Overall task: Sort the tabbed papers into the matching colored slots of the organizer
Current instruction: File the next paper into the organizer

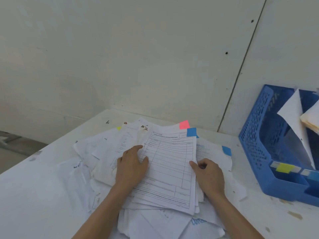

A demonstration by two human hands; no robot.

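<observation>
A loose heap of white papers (107,152) covers the middle of the white table (34,195). On top lies a printed form (169,166) with a blue tab (191,132) at its far right corner. A pink tab (184,124), a yellow tab (119,128) and a second blue tab (226,150) stick out of lower sheets. My left hand (132,167) rests on the form's left edge, thumb over the sheet. My right hand (208,175) pinches the form's right edge. The blue organizer (255,135) stands at the right, with yellow (284,167) and blue labels on its front.
The organizer holds a few curled white sheets (293,114) in its slots. A pale wall stands close behind the table, with a dark vertical seam right of centre. The table's left edge drops off to a grey floor.
</observation>
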